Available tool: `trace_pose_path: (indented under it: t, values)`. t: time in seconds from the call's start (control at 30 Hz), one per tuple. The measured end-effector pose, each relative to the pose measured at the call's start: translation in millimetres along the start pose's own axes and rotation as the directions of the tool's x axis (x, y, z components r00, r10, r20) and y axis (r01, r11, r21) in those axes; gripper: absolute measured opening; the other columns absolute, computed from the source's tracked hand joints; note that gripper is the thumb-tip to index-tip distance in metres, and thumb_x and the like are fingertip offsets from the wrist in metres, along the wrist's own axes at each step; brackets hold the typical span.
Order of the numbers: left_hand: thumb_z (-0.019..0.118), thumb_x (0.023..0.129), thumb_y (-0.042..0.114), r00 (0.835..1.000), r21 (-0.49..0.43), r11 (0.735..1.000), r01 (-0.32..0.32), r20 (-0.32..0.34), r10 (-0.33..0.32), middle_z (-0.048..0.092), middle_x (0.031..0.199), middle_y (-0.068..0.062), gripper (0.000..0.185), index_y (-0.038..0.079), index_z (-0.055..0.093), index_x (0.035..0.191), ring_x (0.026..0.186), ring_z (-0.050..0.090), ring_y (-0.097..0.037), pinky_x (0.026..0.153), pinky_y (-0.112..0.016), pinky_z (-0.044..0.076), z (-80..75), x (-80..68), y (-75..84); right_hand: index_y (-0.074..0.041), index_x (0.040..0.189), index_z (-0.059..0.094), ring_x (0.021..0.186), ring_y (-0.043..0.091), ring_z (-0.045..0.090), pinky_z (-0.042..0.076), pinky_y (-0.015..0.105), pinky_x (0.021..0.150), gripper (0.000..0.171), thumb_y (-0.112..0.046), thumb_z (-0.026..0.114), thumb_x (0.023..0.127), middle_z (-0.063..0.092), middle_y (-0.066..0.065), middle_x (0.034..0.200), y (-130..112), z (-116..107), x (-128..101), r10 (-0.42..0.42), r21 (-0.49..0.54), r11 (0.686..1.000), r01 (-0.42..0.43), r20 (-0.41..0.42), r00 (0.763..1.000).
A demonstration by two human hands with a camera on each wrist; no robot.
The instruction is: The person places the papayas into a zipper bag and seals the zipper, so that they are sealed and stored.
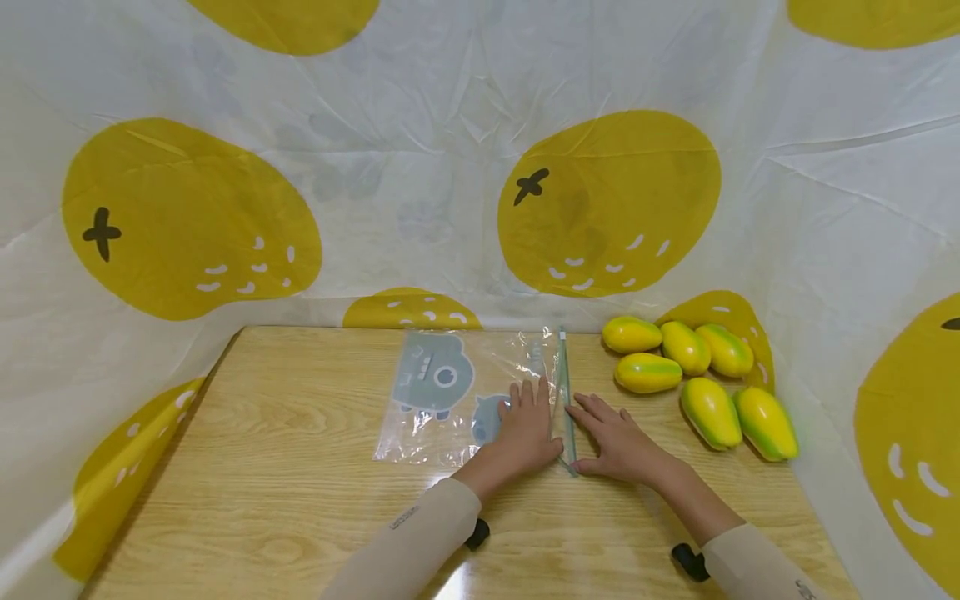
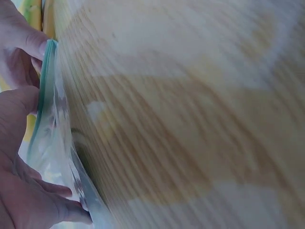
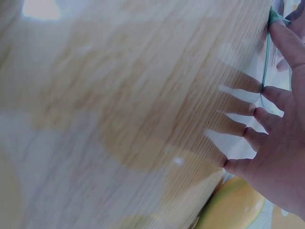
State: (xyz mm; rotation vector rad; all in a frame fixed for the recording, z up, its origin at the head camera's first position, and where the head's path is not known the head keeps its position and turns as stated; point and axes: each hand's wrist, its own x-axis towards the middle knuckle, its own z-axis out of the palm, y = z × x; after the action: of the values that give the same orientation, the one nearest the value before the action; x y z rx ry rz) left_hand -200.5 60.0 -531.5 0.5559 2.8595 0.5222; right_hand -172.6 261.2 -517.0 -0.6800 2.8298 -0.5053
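We are at a staged recording booth: a wooden desk [image 1: 300, 467] walled in by a white sheet [image 1: 420, 175] printed with yellow fruit.

Beige long sleeves [image 1: 420, 533] (small dark lettering at cuffs), black wrist mounts [image 1: 477, 533].

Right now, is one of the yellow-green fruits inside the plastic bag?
No, all six fruits lie on the table to the right of the clear bag, outside it.

Wrist views motion-blurred, bag [image 1: 480, 392] partly under hands
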Motion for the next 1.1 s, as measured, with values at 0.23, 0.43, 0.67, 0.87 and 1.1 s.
trace_pose_path:
  t: [0.23, 0.43, 0.67, 0.87, 1.1]
  values:
    - [0.072, 0.087, 0.032, 0.997, -0.045, 0.996, -0.072, -0.002, 0.072, 0.021, 0.167, -0.030, 0.110, 0.010, -0.001, 0.167, 0.155, 0.018, -0.050, 0.118, -0.069, 0.028, -2.5, -4.6, -10.3, -0.006, 0.157, 0.042, 0.152, 0.052, 0.026, 0.027, 0.084, 0.106, 0.092, -0.052, 0.079, 0.087, 0.030, 0.022, 0.167, 1, 2, 1, 0.004, -0.003, 1.000, -0.004, 0.004, 1.000]
    - [0.070, 0.089, 0.025, 0.991, 0.007, 0.991, -0.134, -0.002, 0.134, 0.025, 0.164, -0.034, 0.108, 0.029, -0.005, 0.167, 0.152, 0.024, -0.054, 0.115, -0.069, 0.034, -4.7, -6.7, -12.2, -0.005, 0.157, 0.041, 0.152, 0.052, 0.026, 0.027, 0.083, 0.106, 0.092, -0.049, 0.080, 0.087, 0.030, 0.023, 0.167, -1, 1, -2, 0.006, 0.001, 1.000, -0.006, -0.005, 1.000]
    - [0.066, 0.094, 0.025, 0.989, 0.083, 0.986, -0.146, 0.023, 0.145, 0.024, 0.164, -0.034, 0.093, 0.029, 0.010, 0.168, 0.152, 0.025, -0.053, 0.114, -0.067, 0.037, -6.5, -6.9, -11.6, -0.005, 0.157, 0.041, 0.151, 0.052, 0.027, 0.027, 0.083, 0.107, 0.092, -0.049, 0.080, 0.087, 0.031, 0.023, 0.166, -2, 0, -1, 0.003, -0.004, 1.000, -0.003, -0.004, 1.000]
    - [0.064, 0.094, 0.028, 0.992, 0.097, 0.987, -0.126, 0.016, 0.125, 0.024, 0.165, -0.032, 0.086, 0.006, 0.019, 0.165, 0.153, 0.025, -0.051, 0.115, -0.065, 0.037, -7.0, -6.8, -11.4, -0.006, 0.158, 0.040, 0.152, 0.052, 0.026, 0.027, 0.083, 0.107, 0.092, -0.050, 0.080, 0.087, 0.030, 0.022, 0.167, 0, 0, 0, 0.004, -0.003, 1.000, -0.004, -0.001, 1.000]
    - [0.061, 0.096, 0.030, 0.997, 0.094, 0.993, -0.076, 0.037, 0.072, 0.022, 0.167, -0.029, 0.082, -0.005, 0.025, 0.160, 0.155, 0.024, -0.047, 0.118, -0.062, 0.036, -5.9, -6.0, -8.8, -0.006, 0.158, 0.040, 0.152, 0.052, 0.025, 0.026, 0.083, 0.107, 0.093, -0.051, 0.079, 0.087, 0.029, 0.022, 0.167, 0, 2, -1, 0.011, -0.001, 1.000, -0.011, 0.003, 1.000]
